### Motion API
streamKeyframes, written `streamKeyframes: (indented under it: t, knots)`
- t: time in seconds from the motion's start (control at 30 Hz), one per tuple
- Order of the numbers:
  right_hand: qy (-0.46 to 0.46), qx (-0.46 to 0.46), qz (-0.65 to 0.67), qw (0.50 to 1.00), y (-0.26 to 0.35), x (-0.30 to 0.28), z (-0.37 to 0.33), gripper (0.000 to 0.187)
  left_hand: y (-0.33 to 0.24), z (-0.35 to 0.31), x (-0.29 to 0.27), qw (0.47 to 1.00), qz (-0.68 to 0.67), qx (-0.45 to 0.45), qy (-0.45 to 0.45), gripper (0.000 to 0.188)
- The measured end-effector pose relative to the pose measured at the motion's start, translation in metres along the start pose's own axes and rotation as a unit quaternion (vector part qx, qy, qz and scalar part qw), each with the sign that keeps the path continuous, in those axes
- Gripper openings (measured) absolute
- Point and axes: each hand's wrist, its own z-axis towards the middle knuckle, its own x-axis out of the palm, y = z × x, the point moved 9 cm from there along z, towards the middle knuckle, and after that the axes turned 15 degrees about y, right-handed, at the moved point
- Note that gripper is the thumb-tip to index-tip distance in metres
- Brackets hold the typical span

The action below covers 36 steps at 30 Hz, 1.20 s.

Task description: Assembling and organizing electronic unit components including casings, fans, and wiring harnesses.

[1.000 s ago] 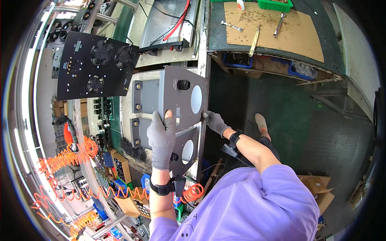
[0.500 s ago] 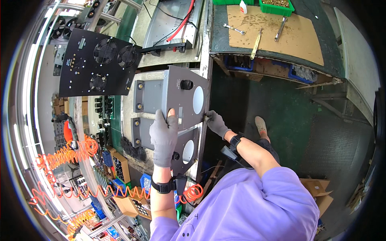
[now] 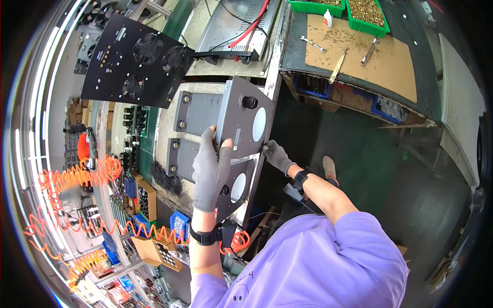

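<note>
A grey sheet-metal housing point(image 3: 241, 118) with a large round hole and a black round fitting point(image 3: 250, 102) stands on the bench. My left hand point(image 3: 209, 172), in a grey glove with bare fingertips, grips its near left edge, the thumb on the front face and the fingers round the side. At the housing's lower right corner is my gloved right hand point(image 3: 279, 157), its fingers pinched together; whatever they hold is too small to make out. A second, similar housing point(image 3: 237, 187) sits nearer to me, partly behind my left hand. Brass-coloured fasteners show on both housings' brackets.
A black panel with fans point(image 3: 136, 64) stands at the far left. Behind the housings lies a vented metal case point(image 3: 233, 31) with a red tube. Cardboard point(image 3: 349, 56) with wrenches and green bins point(image 3: 367, 18) covers the right-hand table. Orange coiled hoses point(image 3: 77, 174) hang at left.
The whole view has turned and shifted slightly. My left thumb and fingers sit a little farther apart on the housing's edge. My right hand stays at the same corner.
</note>
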Motion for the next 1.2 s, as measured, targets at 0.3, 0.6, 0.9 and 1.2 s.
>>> streamKeyframes:
  t: [0.3, 0.6, 0.9, 1.2]
  knots:
    - [0.128, 0.228, 0.225, 0.939, 0.002, 0.021, -0.008, 0.040, 0.053, -0.163, -0.020, 0.963, -0.094, 0.021, -0.251, 0.033]
    - [0.100, 0.081, 0.063, 0.990, 0.003, 0.003, -0.002, 0.032, 0.192, -0.319, 0.145, 0.792, -0.425, -0.304, -0.316, 0.017]
    - [0.238, 0.234, 0.217, 0.917, -0.003, 0.024, -0.026, 0.034, 0.243, -0.357, 0.309, 0.488, -0.704, -0.367, -0.364, 0.046]
    - [0.480, -0.117, -0.325, 0.807, 0.037, 0.185, -0.168, 0.045, 0.282, -0.297, 0.290, 0.553, -0.742, -0.216, -0.310, 0.025]
